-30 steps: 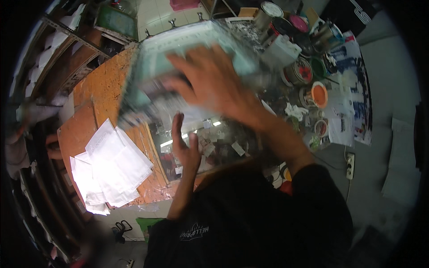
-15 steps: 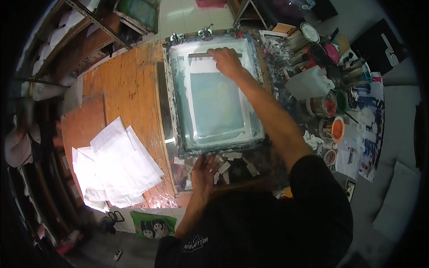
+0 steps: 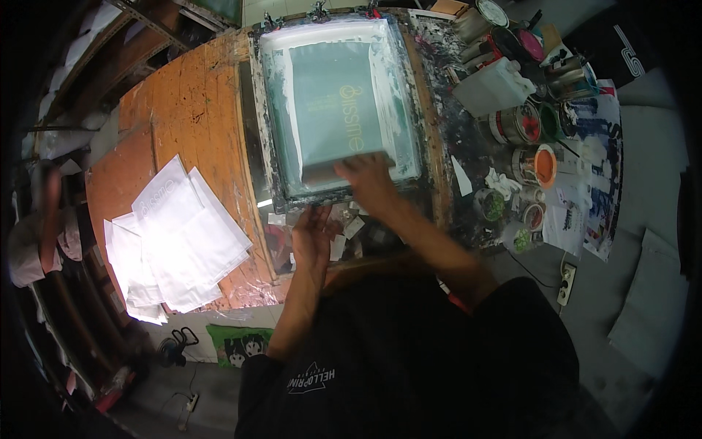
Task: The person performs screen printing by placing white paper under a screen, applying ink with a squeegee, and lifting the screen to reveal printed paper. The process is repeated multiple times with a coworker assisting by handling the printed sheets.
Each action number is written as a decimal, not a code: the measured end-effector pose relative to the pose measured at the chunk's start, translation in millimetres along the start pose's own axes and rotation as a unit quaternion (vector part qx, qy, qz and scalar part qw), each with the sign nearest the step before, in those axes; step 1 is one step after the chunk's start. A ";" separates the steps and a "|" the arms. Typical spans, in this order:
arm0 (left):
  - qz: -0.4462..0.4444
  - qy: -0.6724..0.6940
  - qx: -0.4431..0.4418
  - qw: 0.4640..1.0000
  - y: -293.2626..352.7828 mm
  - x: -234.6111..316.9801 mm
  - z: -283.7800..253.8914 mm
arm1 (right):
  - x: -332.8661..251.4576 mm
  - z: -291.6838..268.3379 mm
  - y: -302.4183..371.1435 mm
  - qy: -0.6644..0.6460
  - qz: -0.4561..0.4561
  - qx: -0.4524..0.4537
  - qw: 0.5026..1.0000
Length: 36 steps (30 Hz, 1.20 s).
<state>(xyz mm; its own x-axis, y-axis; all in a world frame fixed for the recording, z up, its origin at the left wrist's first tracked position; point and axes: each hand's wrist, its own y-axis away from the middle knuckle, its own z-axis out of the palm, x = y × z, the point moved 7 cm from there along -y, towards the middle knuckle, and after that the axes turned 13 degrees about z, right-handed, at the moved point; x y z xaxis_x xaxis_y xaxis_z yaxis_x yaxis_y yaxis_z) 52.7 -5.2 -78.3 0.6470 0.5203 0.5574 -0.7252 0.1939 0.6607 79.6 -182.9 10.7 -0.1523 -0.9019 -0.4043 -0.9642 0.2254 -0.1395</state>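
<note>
My right hand (image 3: pixel 368 183) is closed on a long dark squeegee (image 3: pixel 320 169), which lies across the near end of a screen-printing frame (image 3: pixel 272 139). Inside the frame, the pale green mesh (image 3: pixel 322 95) shows yellowish lettering and white ink along its sides. My left hand (image 3: pixel 312 238) is palm up at the frame's near edge. Its fingers look apart and reach up to that edge, where the tips are partly hidden. White printed sheets or bags (image 3: pixel 179 234) lie overlapping on the wooden table to the left.
The wooden table (image 3: pixel 194 110) extends left of the frame. Hinge clamps (image 3: pixel 319 11) line the frame's far edge. Several paint cans, an open orange one (image 3: pixel 543 166) among them, and a whitish jug (image 3: pixel 496 88) crowd the right side. Another person (image 3: pixel 47 241) is at the far left.
My right hand has drawn the squeegee from the far end of the mesh to the near end, uncovering the lettering. My left hand stays by the near edge. The whole view has shifted.
</note>
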 end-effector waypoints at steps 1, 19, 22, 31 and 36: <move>0.002 0.001 0.000 1.000 -0.2 -0.1 0.7 | -3.2 -0.3 15.3 -0.002 0.006 -0.009 1.000; 0.323 0.077 -0.257 0.907 -2.9 161.3 134.5 | -70.0 -221.0 -119.5 0.020 -0.121 0.203 0.972; 0.516 -0.308 -0.158 0.784 -115.1 187.9 162.4 | -90.0 -261.1 -174.2 0.034 -0.103 0.162 0.981; 0.569 -0.501 -0.145 0.636 -198.4 128.2 163.1 | -83.9 -296.8 -234.6 -0.103 -0.029 -0.097 0.990; 0.480 -0.488 0.002 0.729 -193.9 230.5 54.9 | -87.8 -298.1 -249.7 -0.008 -0.038 0.009 0.999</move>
<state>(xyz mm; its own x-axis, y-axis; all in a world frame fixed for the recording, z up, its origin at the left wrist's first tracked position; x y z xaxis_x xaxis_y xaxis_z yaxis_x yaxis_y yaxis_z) 355.3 31.4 -50.3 -0.2970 -0.4257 0.8547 -0.9549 0.1266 -0.2687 269.0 -269.9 350.5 -0.0761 -0.9106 -0.4062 -0.9688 0.1639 -0.1860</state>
